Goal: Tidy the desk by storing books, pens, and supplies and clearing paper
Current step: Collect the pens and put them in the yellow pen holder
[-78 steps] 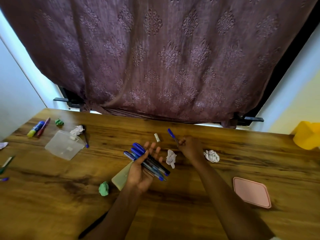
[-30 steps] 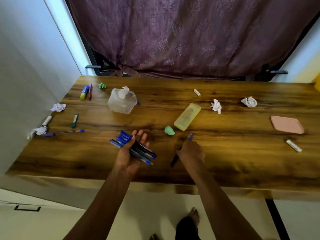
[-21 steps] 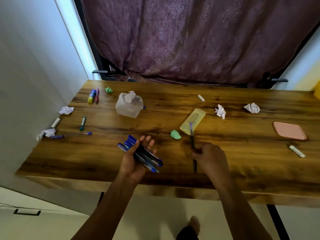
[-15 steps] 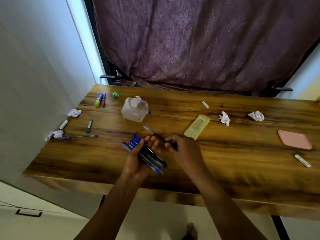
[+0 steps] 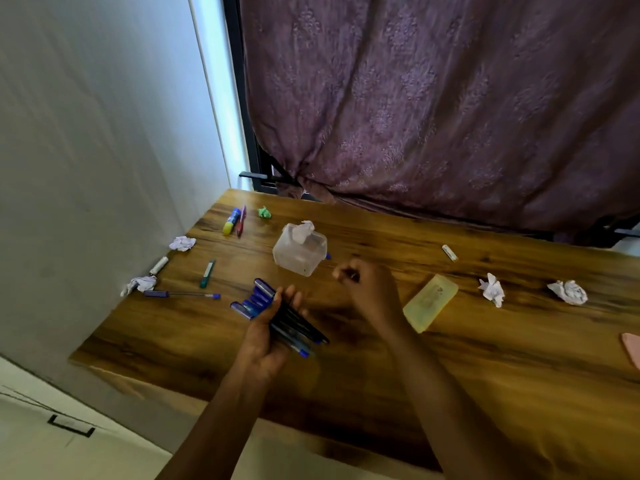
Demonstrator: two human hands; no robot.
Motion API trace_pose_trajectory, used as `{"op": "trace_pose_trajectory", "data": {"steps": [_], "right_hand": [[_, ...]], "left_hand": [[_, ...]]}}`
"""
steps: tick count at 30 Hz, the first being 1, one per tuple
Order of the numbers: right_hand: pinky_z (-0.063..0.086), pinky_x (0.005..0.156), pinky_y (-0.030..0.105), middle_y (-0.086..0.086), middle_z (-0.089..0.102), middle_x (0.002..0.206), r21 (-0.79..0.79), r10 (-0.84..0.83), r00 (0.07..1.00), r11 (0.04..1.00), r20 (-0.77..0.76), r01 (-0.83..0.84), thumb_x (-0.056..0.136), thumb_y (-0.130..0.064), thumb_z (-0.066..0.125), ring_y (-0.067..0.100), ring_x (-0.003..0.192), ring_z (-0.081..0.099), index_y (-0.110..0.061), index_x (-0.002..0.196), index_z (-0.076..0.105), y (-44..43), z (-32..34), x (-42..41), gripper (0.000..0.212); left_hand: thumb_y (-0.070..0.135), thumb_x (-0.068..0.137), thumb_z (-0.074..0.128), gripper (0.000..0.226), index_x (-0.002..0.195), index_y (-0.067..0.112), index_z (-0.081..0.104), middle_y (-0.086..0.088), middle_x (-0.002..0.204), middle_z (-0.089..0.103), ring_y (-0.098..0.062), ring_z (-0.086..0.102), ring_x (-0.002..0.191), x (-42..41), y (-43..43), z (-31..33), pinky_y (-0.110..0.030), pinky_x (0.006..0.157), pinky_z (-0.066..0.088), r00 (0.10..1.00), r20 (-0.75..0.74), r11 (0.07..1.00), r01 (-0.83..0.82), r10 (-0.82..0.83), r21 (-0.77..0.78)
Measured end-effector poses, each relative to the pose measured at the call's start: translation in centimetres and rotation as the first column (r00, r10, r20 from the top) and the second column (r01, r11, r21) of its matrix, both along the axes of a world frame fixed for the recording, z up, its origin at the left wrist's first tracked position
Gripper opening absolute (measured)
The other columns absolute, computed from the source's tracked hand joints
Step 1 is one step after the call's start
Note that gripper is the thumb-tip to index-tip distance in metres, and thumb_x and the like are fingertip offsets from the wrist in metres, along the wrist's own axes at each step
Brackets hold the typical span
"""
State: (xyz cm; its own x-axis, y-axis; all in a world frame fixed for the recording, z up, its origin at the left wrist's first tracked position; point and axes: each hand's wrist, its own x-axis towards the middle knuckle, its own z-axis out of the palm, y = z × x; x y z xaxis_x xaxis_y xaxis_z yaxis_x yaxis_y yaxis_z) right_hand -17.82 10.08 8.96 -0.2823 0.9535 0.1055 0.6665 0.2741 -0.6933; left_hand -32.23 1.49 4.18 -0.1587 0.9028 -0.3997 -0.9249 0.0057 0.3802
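Observation:
My left hand (image 5: 266, 337) grips a bundle of blue pens (image 5: 263, 299) over the wooden desk (image 5: 485, 358), their caps pointing up and left. To its right, my right hand (image 5: 372, 292) hovers with curled fingers and nothing visible in it. A loose blue pen (image 5: 181, 294), a green pen (image 5: 207, 273), a red pen (image 5: 241, 221) and a blue-and-yellow marker (image 5: 231, 221) lie at the desk's left. Crumpled white paper (image 5: 491, 289) and another ball (image 5: 568, 292) lie to the right; two more (image 5: 182, 243) (image 5: 140, 284) sit by the wall.
A clear plastic box (image 5: 299, 254) with paper wadded on top stands behind my hands. A yellow-green case (image 5: 429, 303) lies right of them. A green paper ball (image 5: 264, 212), two small white tubes (image 5: 159, 265) (image 5: 449, 253) and a pink lid (image 5: 632, 348) are also on the desk.
My right hand picked a dark pen off the desk, laid it into the bundle in my left hand, and has come away without it. The view has swung left.

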Motion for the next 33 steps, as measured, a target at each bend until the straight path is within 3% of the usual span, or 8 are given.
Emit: {"op": "trace_pose_trajectory", "data": {"steps": [7,12,15,20,25,28,31,33], "right_hand": [[0.051,0.083,0.033,0.005,0.070,0.101,-0.126,0.016,0.967,0.992,0.253,0.017,0.087,-0.014,0.059,0.023,0.098,0.064,-0.014,0.086,0.070,16.5,-3.2,-4.6,0.011],[0.027,0.051,0.026,0.004,0.041,0.067,-0.203,0.148,0.896,0.977,0.418,-0.067,0.082,-0.039,0.063,0.016,0.059,0.041,-0.024,0.056,0.027,21.6,-6.4,-7.9,0.046],[0.026,0.048,0.024,0.007,0.043,0.072,-0.212,0.182,0.887,0.972,0.425,-0.098,0.077,-0.050,0.065,0.020,0.066,0.044,-0.022,0.056,0.033,22.8,-6.9,-9.0,0.048],[0.051,0.081,0.033,0.016,0.069,0.103,-0.263,0.162,0.866,0.964,0.474,-0.036,0.078,-0.055,0.062,0.028,0.092,0.066,-0.009,0.082,0.063,23.7,-6.3,-9.2,0.047],[0.045,0.094,0.035,0.018,0.059,0.126,-0.114,0.025,0.857,0.993,0.515,0.040,0.088,-0.064,0.042,0.032,0.116,0.056,-0.009,0.120,0.061,23.9,-5.0,-7.2,0.067],[0.045,0.092,0.034,0.016,0.063,0.121,-0.081,0.040,0.906,0.997,0.421,-0.006,0.086,-0.054,0.054,0.030,0.113,0.058,-0.005,0.113,0.065,22.4,-2.1,-6.7,0.057],[0.048,0.069,0.026,0.000,0.069,0.083,-0.058,0.139,0.986,0.989,0.094,-0.134,0.081,-0.022,0.068,0.019,0.086,0.066,-0.013,0.083,0.069,18.8,0.9,-6.8,0.008],[0.053,0.066,0.025,-0.007,0.067,0.078,-0.048,0.219,0.973,0.974,-0.080,-0.223,0.082,-0.019,0.070,0.011,0.077,0.066,-0.019,0.084,0.068,15.0,2.4,-7.6,0.003]], "left_hand": [[0.012,0.093,0.049,0.017,0.102,0.012,0.064,-0.007,0.099,0.073,-0.019,0.072,0.088,-2.8,4.7,0.6,-0.037,0.071,0.059,0.994,0.011,0.994,-0.105,0.106,-0.021],[0.010,0.083,0.055,0.024,0.105,0.009,0.066,-0.010,0.109,0.070,-0.019,0.070,0.093,-4.4,7.4,0.6,-0.039,0.081,0.055,0.992,0.032,0.992,-0.123,0.124,-0.022],[0.008,0.081,0.058,0.036,0.117,0.010,0.061,-0.010,0.117,0.067,-0.020,0.067,0.102,-5.2,8.5,0.4,-0.041,0.084,0.054,0.990,0.045,0.992,-0.130,0.130,-0.009],[0.004,0.034,0.095,0.083,0.112,0.009,0.066,-0.008,0.117,0.067,-0.020,0.068,0.100,-5.6,9.2,-0.1,-0.041,0.089,0.051,0.991,0.050,0.987,-0.126,0.122,0.099],[0.004,0.037,0.094,0.082,0.113,0.012,0.065,-0.006,0.114,0.068,-0.021,0.068,0.100,-5.5,9.2,-0.1,-0.041,0.077,0.058,0.992,0.060,0.983,-0.116,0.108,0.143],[0.004,0.059,0.083,0.052,0.108,0.012,0.067,-0.006,0.115,0.068,-0.022,0.068,0.100,-5.2,9.2,0.4,-0.040,0.075,0.059,0.993,0.046,0.981,-0.114,0.108,0.155],[0.006,0.078,0.060,0.029,0.105,0.011,0.069,-0.008,0.116,0.067,-0.022,0.069,0.098,-5.2,9.2,0.6,-0.040,0.075,0.059,0.988,0.048,0.976,-0.152,0.146,0.157],[0.007,0.077,0.063,0.030,0.106,0.010,0.071,-0.009,0.119,0.066,-0.023,0.068,0.101,-5.4,9.1,0.7,-0.043,0.082,0.057,0.985,0.050,0.966,-0.169,0.162,0.194]]}}
